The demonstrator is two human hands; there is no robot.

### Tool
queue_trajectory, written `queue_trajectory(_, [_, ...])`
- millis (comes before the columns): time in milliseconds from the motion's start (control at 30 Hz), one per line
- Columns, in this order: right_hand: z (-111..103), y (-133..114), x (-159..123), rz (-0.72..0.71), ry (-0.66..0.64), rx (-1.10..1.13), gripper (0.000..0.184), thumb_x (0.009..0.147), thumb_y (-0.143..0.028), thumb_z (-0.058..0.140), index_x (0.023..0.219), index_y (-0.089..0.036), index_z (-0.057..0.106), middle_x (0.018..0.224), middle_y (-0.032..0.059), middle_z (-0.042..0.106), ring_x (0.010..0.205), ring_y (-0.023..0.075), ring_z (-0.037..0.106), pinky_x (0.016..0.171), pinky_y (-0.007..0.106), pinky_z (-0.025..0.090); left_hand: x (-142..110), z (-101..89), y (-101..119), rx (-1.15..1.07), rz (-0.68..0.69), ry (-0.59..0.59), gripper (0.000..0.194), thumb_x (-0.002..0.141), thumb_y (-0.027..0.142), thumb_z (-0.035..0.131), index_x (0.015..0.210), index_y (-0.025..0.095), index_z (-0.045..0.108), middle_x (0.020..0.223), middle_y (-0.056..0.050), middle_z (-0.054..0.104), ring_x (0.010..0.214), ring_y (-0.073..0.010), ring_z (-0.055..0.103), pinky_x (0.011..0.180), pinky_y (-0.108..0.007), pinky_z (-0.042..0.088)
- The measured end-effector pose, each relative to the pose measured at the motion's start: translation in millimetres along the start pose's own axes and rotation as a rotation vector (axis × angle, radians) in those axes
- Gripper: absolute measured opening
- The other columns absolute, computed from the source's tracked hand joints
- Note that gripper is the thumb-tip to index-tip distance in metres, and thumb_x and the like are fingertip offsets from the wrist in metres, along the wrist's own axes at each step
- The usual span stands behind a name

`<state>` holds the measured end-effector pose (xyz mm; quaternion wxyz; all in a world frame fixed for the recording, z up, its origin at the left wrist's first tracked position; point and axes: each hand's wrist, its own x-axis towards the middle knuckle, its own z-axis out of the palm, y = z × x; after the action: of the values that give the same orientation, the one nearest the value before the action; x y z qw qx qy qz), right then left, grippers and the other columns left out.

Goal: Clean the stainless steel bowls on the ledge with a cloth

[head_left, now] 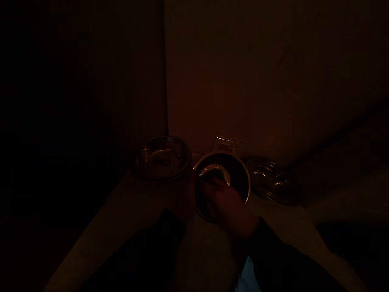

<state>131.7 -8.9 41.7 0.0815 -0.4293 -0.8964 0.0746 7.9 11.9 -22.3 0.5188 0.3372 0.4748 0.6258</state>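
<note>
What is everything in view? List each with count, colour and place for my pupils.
Left bowl: 1, silvery, left
Middle bowl: 1, silvery, centre
Right dishes: count unclear, silvery, right
Unclear item: 1, dark, inside middle bowl
Framed panel: 1, pale-edged, behind middle bowl
Surface: 1, tan, under bowls
Wall: 1, brown, behind
Unclear patch: 1, pale blue, bottom edge
Sleeves: 2, black, lower centre
Left hand: 1, shadowed, beside middle bowl's left rim
Right hand: 1, shadowed, reaching into middle bowl

Indoor room, very dim, probably a home or kitchen; exact kind cannot be told. Evidence: plain wall (243,81) with a vertical seam, pale table (115,219) set near it, and shiny metal kitchenware, namely left bowl (141,160), middle bowl (242,174), right dish (266,176).
</note>
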Motion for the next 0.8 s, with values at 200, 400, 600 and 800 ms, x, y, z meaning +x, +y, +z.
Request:
queue_trajectory(200, [8, 10, -6, 0.033, 0.074, 0.041, 0.035, 0.09, -0.011, 0.048, 0.121, -0.02, 0.061, 0.116, 0.0081, 0.067, 0.105, 0.021, 0.059, 0.085, 0.033, 0.052, -5, 3.5, 9, 0.086, -0.008, -0.041, 0.036, 0.093, 0.034, 0.037, 0.099, 0.017, 0.068, 0.11, -0.006, 0.07, 0.11, -0.0208, 0.059, 0.105, -0.035, 0.037])
queue_trajectory(400, [24, 6, 8, 0.093, 0.304, 0.206, 0.035, 0.093, -0.014, 0.044, 0.125, -0.015, 0.059, 0.119, 0.0118, 0.066, 0.108, 0.0209, 0.057, 0.094, 0.036, 0.049, -8, 4.5, 18, 0.111, -0.039, -0.092, 0.04, 0.096, 0.032, 0.031, 0.093, 0.017, 0.068, 0.1, -0.005, 0.073, 0.101, -0.0202, 0.064, 0.098, -0.035, 0.044])
queue_trajectory(600, [10, 1, -11, 0.073, 0.071, 0.359, 0.032, 0.092, -0.015, 0.047, 0.12, -0.02, 0.063, 0.109, 0.0081, 0.068, 0.099, 0.0177, 0.063, 0.088, 0.031, 0.051, -7, 1.7, 11, 0.046, -0.006, 0.002, 0.028, 0.091, 0.031, 0.044, 0.086, 0.022, 0.069, 0.099, -0.004, 0.072, 0.109, -0.0214, 0.06, 0.103, -0.032, 0.039])
queue_trajectory(800, [3, 11, -26, 0.128, -0.118, 0.274, 0.033, 0.091, -0.019, 0.047, 0.119, -0.022, 0.064, 0.108, 0.0088, 0.068, 0.097, 0.021, 0.065, 0.087, 0.035, 0.05, -6, 0.7, 12, 0.025, -0.048, -0.093, 0.036, 0.093, 0.036, 0.04, 0.087, 0.018, 0.071, 0.092, -0.005, 0.073, 0.097, -0.0218, 0.065, 0.096, -0.035, 0.045])
